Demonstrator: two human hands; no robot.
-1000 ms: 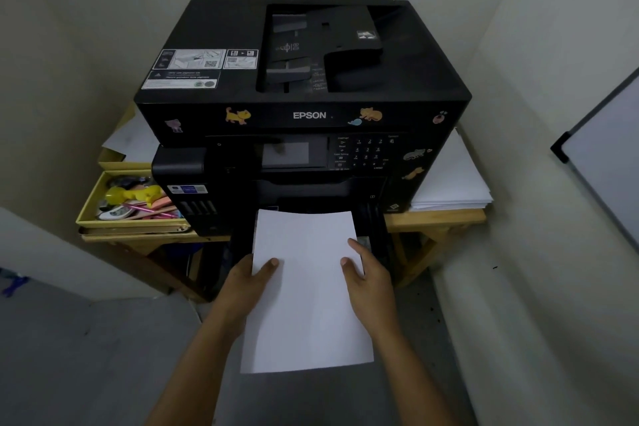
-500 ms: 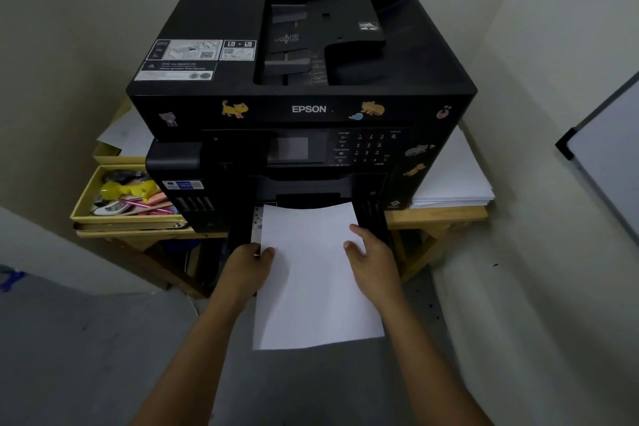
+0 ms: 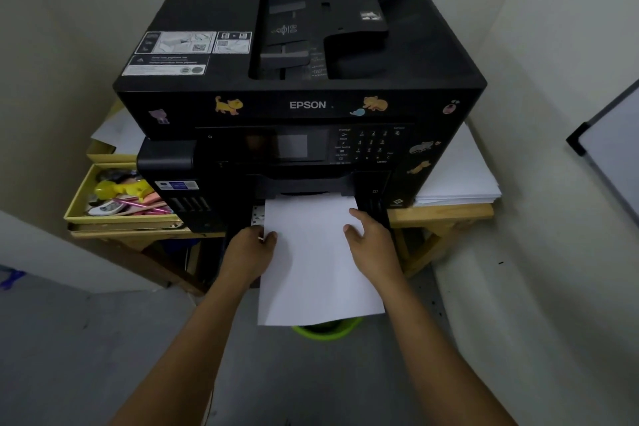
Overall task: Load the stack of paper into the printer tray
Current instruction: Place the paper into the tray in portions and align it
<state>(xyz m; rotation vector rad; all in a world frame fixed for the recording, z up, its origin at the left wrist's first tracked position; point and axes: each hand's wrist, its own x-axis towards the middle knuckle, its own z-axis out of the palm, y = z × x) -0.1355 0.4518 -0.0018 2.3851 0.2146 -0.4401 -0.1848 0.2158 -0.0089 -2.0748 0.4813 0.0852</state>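
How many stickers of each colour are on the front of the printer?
Orange or yellow stickers: 3
Purple sticker: 1
Grey sticker: 1
Pink sticker: 1
Total: 6, counting only stickers clearly seen on the printer.

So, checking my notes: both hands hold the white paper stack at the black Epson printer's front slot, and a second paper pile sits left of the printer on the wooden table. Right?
Not quite: the head view shows the second paper pile right of the black Epson printer. Both the left hand and right hand do hold the white paper stack.
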